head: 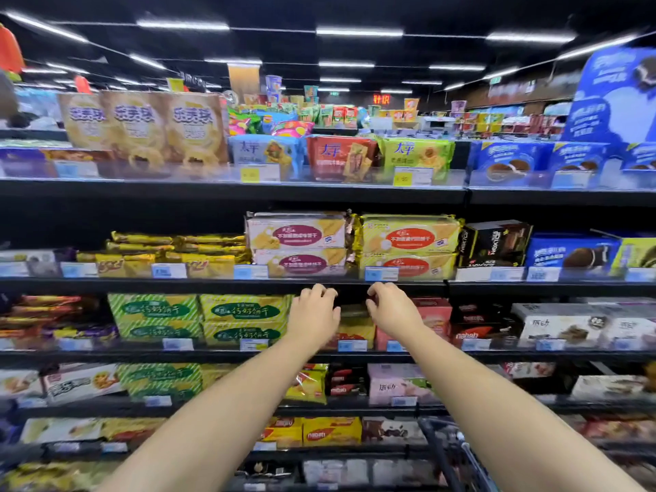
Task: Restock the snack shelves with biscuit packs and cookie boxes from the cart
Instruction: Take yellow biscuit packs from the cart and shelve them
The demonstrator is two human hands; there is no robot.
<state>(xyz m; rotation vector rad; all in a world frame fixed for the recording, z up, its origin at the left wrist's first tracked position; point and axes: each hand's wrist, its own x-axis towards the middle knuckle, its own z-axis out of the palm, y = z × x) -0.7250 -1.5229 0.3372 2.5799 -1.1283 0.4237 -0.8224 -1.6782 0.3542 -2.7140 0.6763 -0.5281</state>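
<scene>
Landmark: the black rail (213,284) of the shelf that carries the wafer packs; every place below is told from it.
Left hand (316,310): just under the rail, its back to the camera, fingertips up at the rail's lower edge.
Left grip: the fingers are curled in, and nothing shows inside them.
Right hand (390,308): just under the rail, beside the left hand, with a small gap between the two.
Right grip: the fingers are curled in, the thumb points toward the left hand, and no thing shows in it.
Wafer packs (408,239): above the rail, in two stacks of two, directly over the hands.
Green packs (198,316): under the rail, left of the left hand, two high in two columns.
Yellow pack (355,330): under the rail, behind the gap between the hands, partly hidden by them.
Pink box (438,312): under the rail, just right of the right hand.
Black boxes (493,243): above the rail, just right of the wafer packs.
Blue boxes (568,255): above the rail, right of the black boxes.
Price tags (168,270): in a row along the top of the rail.
Cart (443,452): well below the rail, beside the right forearm; only a piece of dark frame shows, and I cannot tell what lies in it.
</scene>
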